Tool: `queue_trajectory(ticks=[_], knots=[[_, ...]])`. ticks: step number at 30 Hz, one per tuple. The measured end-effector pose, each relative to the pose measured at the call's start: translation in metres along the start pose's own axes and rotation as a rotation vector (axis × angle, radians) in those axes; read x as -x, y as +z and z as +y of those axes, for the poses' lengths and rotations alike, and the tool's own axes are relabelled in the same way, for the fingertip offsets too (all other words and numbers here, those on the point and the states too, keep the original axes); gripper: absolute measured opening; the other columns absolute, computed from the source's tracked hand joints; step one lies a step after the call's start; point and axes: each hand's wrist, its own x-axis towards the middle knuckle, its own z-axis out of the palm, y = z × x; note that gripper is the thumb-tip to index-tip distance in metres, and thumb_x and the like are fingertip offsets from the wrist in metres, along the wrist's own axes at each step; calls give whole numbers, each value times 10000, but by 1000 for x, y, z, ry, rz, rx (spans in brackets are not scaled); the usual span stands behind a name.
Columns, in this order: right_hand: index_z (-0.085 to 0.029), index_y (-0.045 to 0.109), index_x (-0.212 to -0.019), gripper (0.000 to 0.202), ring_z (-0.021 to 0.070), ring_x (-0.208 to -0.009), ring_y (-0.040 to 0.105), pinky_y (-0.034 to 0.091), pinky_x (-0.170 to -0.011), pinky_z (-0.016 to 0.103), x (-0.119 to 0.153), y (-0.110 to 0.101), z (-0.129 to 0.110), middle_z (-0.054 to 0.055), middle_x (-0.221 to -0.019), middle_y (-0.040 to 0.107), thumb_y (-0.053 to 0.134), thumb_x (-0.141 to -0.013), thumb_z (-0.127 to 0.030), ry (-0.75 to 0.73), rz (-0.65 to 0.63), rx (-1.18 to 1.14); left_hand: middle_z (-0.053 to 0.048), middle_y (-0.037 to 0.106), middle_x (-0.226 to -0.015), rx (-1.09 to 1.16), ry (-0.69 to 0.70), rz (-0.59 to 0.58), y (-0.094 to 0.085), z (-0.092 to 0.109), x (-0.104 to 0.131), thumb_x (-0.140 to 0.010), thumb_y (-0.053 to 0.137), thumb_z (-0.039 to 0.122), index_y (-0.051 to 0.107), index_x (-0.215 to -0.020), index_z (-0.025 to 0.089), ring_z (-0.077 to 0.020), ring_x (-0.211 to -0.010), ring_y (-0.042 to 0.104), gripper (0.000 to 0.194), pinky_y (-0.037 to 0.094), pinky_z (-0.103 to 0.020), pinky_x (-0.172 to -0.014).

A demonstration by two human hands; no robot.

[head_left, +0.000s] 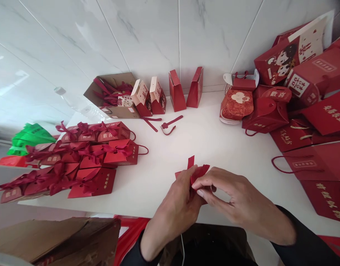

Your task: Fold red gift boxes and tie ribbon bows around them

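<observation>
Pinching with the right hand [238, 195] a red strip [200, 174], between thumb and forefinger, and gripping the same strip with the left hand [179, 203], fingers bent around its lower part. Holding it over the near side of the white bench [214, 142]; not being able to tell if handling ribbon or paper. Facing, farther back, loose red strips [150, 125], a flower-shaped piece [165, 126] and four standing boxes [178, 99] beside an open carton [120, 112]. Having at left many gift boxes [106, 183] with tied bows [88, 182], and at right piled red boxes [319, 162].
</observation>
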Motion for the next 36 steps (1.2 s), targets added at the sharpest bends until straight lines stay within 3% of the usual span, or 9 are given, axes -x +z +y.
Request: queue_trajectory(ticks=[3, 6, 10, 14, 16, 21, 26, 31, 36], knots=[[-256, 670, -1177, 241, 148, -949, 695, 572, -817, 283, -1, -1, 1, 11, -1046, 743, 552, -1011, -126, -51, -33, 35, -92, 699, -1296, -26, 5, -11, 0, -4, 0, -940, 515, 82, 629, -1358, 253, -269, -1223, 630, 465, 522, -412, -1011], [-257, 639, -1256, 282, 155, -983, 680, 568, -839, 297, -4, -1, 3, 22, -1056, 728, 516, -1036, -130, -82, -7, 65, -61, 711, -1055, -111, 2, 6, -1, -4, -1, -921, 446, 34, 677, -1120, 206, -210, -961, 650, 349, 512, -336, -839], [-248, 664, -1091, 181, 167, -943, 667, 559, -823, 311, -7, 2, 8, 27, -995, 706, 536, -1025, -137, -50, 29, 87, -6, 653, -877, -161, -17, -18, -5, 3, -3, -899, 457, 21, 635, -963, 203, -154, -776, 557, 262, 407, -277, -693], [-252, 659, -1007, 141, 169, -854, 679, 569, -737, 299, -8, 2, 11, 24, -953, 717, 529, -1017, -197, 89, 66, 89, 5, 613, -801, -165, -47, -37, -9, 11, -4, -1018, 477, 207, 661, -958, 208, -143, -702, 487, 194, 359, -275, -649], [-257, 662, -989, 126, 163, -783, 675, 566, -663, 282, -8, 2, 11, 18, -938, 727, 539, -1006, -239, 190, 94, 80, -2, 615, -797, -158, -71, -41, -11, 11, -4, -1054, 466, 335, 690, -992, 209, -150, -702, 483, 265, 363, -283, -655], [-264, 661, -966, 149, 155, -691, 650, 509, -542, 259, -7, 2, 11, -4, -858, 728, 543, -1016, -342, 328, 99, 7, -24, 644, -853, 53, -158, -91, -16, 2, -5, -1068, 437, 437, 703, -1245, 216, -159, -771, 549, 389, 439, -291, -734], [-269, 651, -971, 118, 145, -710, 627, 484, -561, 266, -4, 4, 11, -15, -903, 714, 555, -1003, -330, 317, 106, 20, -29, 636, -781, 286, -197, -41, -19, -6, -11, -1031, 509, 448, 712, -1234, 141, -139, -662, 558, 420, 439, -276, -642], [-270, 635, -960, 122, 154, -805, 634, 506, -612, 266, -2, 5, 10, -1, -963, 692, 541, -1010, -329, 278, 28, -10, -17, 619, -683, 327, -246, 11, -19, -7, -12, -1010, 555, 455, 749, -1142, 136, -150, -672, 575, 396, 462, -277, -675], [-295, 589, -1155, 199, 157, -802, 660, 542, -711, 296, -3, 8, 11, -26, -936, 718, 615, -975, -374, 369, 17, -71, -14, 613, -663, 311, -266, 22, -17, -6, -12, -994, 582, 460, 763, -1035, 124, -140, -646, 556, 384, 457, -278, -670]])
